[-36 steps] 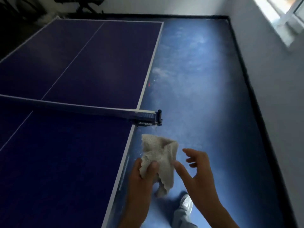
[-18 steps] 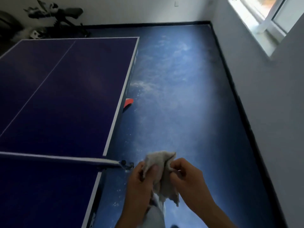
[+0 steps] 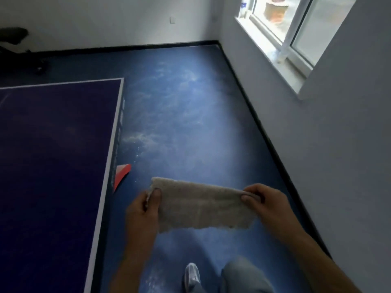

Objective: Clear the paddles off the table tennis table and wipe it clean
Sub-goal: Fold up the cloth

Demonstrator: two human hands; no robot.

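I see the cloth (image 3: 203, 206) held spread in the air over the blue floor (image 3: 190, 123), just right of the table (image 3: 53, 155) and not touching it; its long axis runs left to right across my view; the upper edge is pulled straight between the two hands and the ragged lower edge hangs free. The left hand (image 3: 143, 208) pinches the left end, thumb on the near face, fingers (image 3: 148, 196) curled behind; the right hand (image 3: 264, 199) pinches the right end the same way; both are closed on the cloth. A red shape (image 3: 121, 173) pokes out from under the table's side edge, near the cloth's left end; I cannot tell what it is. A shoe (image 3: 192, 275) and a grey trouser leg (image 3: 243, 278) show below the cloth; a window (image 3: 285, 28) sits in the right wall.
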